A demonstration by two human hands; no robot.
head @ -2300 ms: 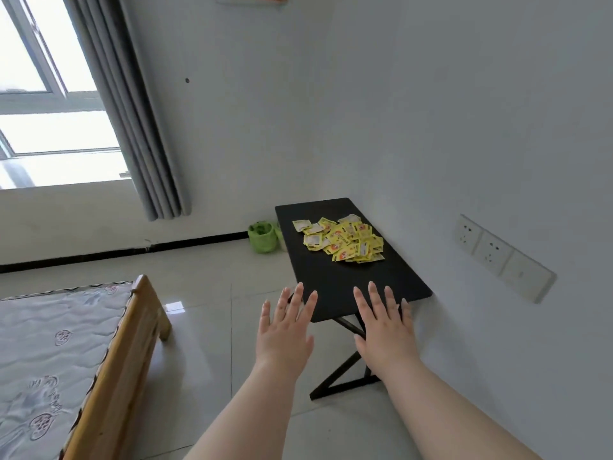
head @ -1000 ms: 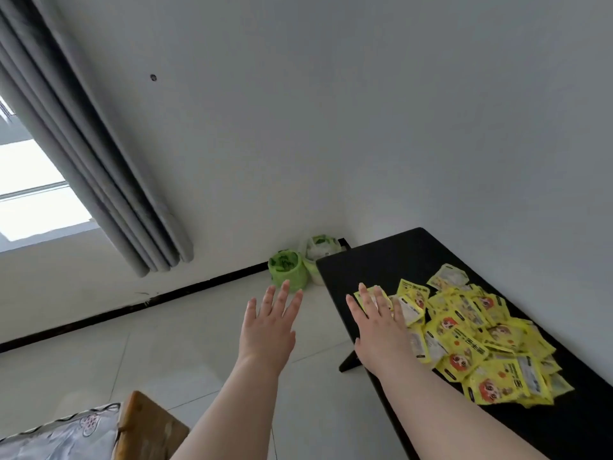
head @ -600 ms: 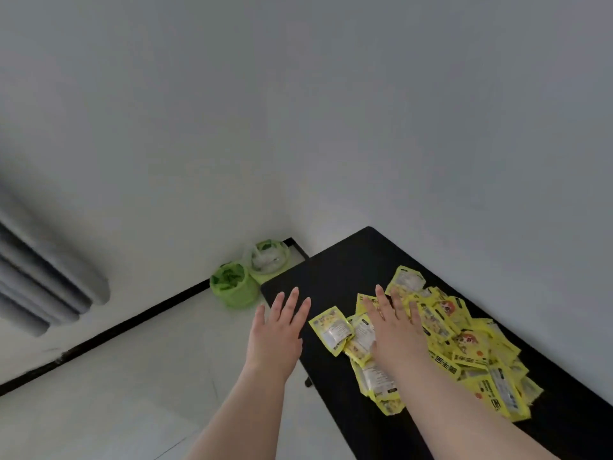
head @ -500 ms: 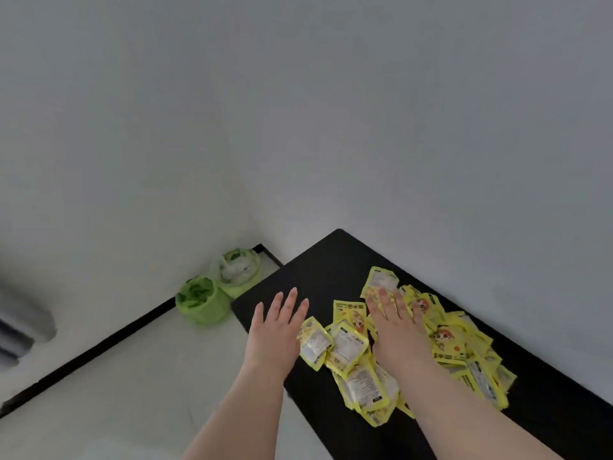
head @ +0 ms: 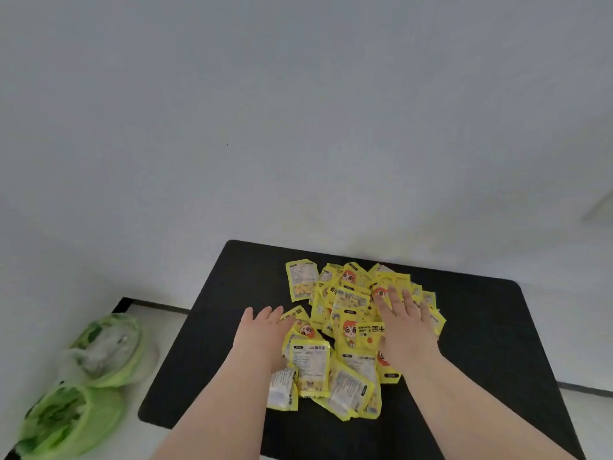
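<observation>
Head view: at lower centre, yellow sachets (head: 351, 330) lie heaped on the black table (head: 497, 343). My left hand (head: 265, 330) lies flat at the heap's left edge and my right hand (head: 403, 323) on top, fingers straight, gripping nothing. The sachets look light, crinkly and slippery, so I'd pinch one by a sealed edge.

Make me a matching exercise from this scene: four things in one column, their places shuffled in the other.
1. left hand
2. right hand
3. green-bagged bins
4. black table

a. on the floor, left of the table
b. flat on top of the yellow packets
c. against the white wall
d. at the pile's left edge

Pairs: 1-d, 2-b, 3-a, 4-c.
</observation>
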